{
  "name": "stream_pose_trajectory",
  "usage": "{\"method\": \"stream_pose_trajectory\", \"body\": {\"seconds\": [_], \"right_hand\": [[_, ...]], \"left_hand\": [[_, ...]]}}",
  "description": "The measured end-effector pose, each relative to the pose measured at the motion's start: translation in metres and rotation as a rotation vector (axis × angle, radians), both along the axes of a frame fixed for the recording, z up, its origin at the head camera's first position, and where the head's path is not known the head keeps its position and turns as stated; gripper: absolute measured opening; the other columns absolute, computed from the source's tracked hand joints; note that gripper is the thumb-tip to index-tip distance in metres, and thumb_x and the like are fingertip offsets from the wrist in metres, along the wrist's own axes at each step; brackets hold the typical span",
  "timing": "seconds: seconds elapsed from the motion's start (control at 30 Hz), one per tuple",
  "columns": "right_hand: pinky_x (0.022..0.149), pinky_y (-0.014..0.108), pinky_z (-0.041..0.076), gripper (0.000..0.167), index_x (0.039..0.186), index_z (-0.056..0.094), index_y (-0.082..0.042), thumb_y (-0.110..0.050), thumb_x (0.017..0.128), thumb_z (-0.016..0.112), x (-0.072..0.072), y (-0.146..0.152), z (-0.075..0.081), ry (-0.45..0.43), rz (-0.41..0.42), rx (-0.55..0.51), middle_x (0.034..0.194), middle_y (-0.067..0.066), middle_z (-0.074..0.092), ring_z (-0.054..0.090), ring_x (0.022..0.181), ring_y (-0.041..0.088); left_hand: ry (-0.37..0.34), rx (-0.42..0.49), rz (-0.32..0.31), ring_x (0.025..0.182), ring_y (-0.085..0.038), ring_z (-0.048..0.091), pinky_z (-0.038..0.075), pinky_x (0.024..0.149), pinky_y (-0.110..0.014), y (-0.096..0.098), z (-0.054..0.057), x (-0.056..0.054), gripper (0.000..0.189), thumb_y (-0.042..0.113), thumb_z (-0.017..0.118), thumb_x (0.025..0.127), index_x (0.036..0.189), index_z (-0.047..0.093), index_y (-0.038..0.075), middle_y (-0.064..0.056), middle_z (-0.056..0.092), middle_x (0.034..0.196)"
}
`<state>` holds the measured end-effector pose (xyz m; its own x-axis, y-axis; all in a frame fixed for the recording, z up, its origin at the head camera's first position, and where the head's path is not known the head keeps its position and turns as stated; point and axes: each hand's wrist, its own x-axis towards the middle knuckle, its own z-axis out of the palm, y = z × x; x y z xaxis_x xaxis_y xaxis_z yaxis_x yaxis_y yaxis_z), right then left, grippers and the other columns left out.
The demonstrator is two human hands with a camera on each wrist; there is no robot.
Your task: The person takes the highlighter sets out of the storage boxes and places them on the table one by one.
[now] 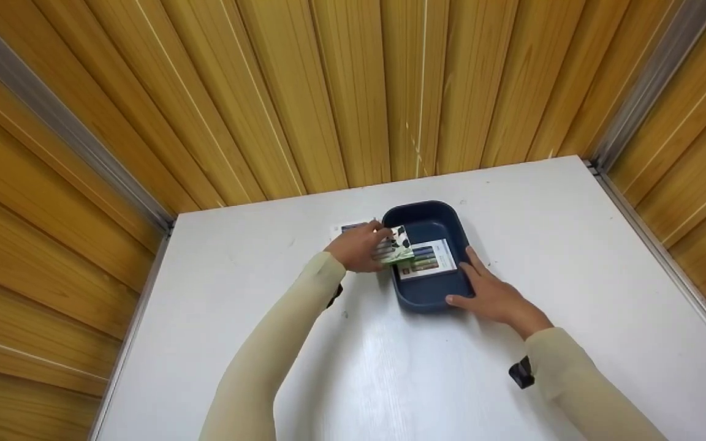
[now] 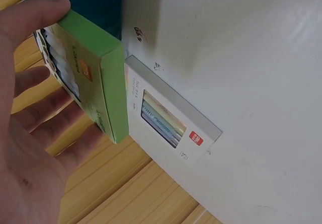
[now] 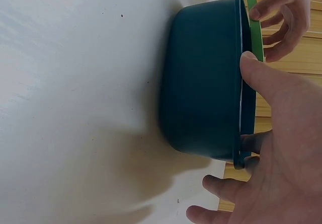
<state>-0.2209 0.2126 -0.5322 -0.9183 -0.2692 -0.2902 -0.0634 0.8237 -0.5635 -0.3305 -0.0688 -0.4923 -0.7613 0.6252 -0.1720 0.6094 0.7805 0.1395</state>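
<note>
My left hand (image 1: 359,248) grips a flat green box (image 2: 113,93) by its edges, thumb on one side and fingers on the other. The box has a printed front with a black and white pattern and overlaps the left rim of a dark blue tub (image 1: 429,300). Inside the tub lies a white box (image 1: 446,254) with a window showing coloured pens. My right hand (image 1: 494,294) rests spread at the tub's near right corner. Its thumb (image 3: 251,65) touches the rim, and two fingers stretch out beside the tub in the right wrist view.
Another white pen box (image 2: 168,113) with a window lies on the white table (image 1: 236,306) left of the tub, partly behind my left hand in the head view. Yellow wood-patterned walls (image 1: 328,92) border the table at the back and sides.
</note>
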Motion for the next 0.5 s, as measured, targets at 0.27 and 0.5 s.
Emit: {"method": "stream_pose_trajectory", "body": {"seconds": [0.27, 0.5], "right_hand": [[0.108, 0.064, 0.031, 0.099, 0.154, 0.016, -0.001, -0.063, 0.087, 0.056, -0.0002, 0.0002, -0.0008, 0.0, -0.002, 0.011, 0.163, 0.008, -0.013, 0.019, 0.144, 0.047], [0.108, 0.064, 0.031, 0.103, 0.153, 0.016, -0.001, -0.068, 0.085, 0.055, 0.0001, 0.0008, -0.0006, 0.007, 0.004, 0.015, 0.163, 0.009, -0.013, 0.02, 0.144, 0.047]], "left_hand": [[0.035, 0.015, -0.021, 0.115, -0.024, 0.058, 0.049, 0.1, -0.04, -0.0037, -0.003, -0.0008, 0.064, 0.035, 0.075, 0.079, 0.136, 0.051, 0.021, -0.007, 0.05, 0.135], [0.019, 0.018, -0.006, 0.114, -0.022, 0.058, 0.049, 0.1, -0.039, -0.0057, -0.0047, -0.0024, 0.066, 0.035, 0.075, 0.079, 0.138, 0.049, 0.023, -0.006, 0.049, 0.135]]}}
